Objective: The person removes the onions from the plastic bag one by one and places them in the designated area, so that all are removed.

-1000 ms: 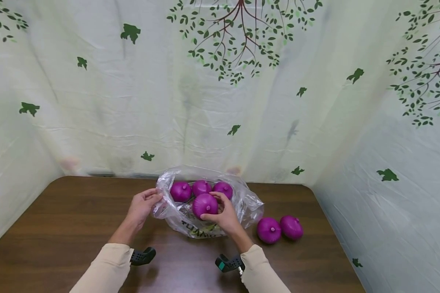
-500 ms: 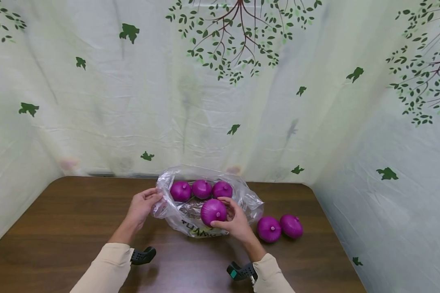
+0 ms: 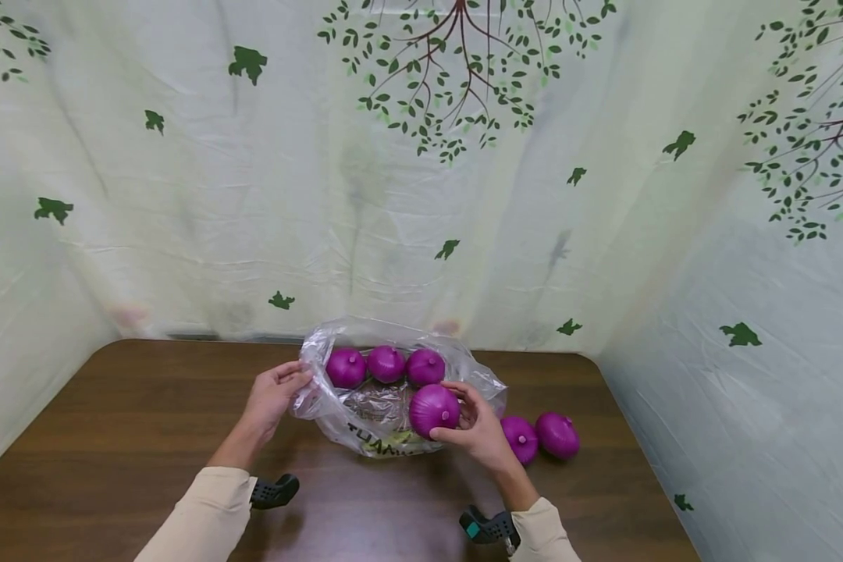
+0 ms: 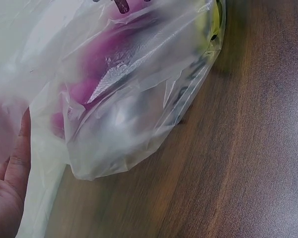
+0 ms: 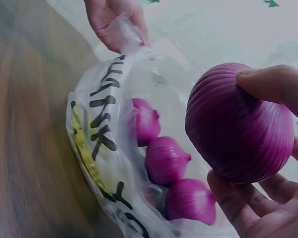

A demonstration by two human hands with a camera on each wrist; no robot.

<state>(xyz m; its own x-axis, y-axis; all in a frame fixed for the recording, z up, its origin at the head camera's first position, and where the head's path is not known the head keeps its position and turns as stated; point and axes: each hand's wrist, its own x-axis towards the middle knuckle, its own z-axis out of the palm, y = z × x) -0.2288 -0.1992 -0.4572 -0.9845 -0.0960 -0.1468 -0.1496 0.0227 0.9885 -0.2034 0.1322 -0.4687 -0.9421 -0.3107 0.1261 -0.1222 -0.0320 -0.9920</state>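
Note:
My right hand (image 3: 478,431) grips a purple onion (image 3: 433,410) between thumb and fingers, over the near right part of a clear plastic bag (image 3: 354,433). Seen from the right wrist, the held onion (image 5: 233,129) is apart from the others. At the bag's left rim, my left hand (image 3: 274,396) pinches the plastic; in the left wrist view the plastic covers part of its fingers. Three more onions lie in a row inside the bag: a left one (image 3: 346,367), a middle one (image 3: 386,364) and a right one (image 3: 425,366).
Two onions rest on the brown wooden table (image 3: 147,421) right of the bag, one (image 3: 520,439) partly behind my right hand and the other (image 3: 558,435) beside it. A pale leaf-printed sheet (image 3: 393,203) hangs behind the table. Dark print and yellow-green artwork mark the bag's front.
My right hand has moved right and slightly towards me with the onion, away from the row in the bag. The left hand stays at the bag's rim.

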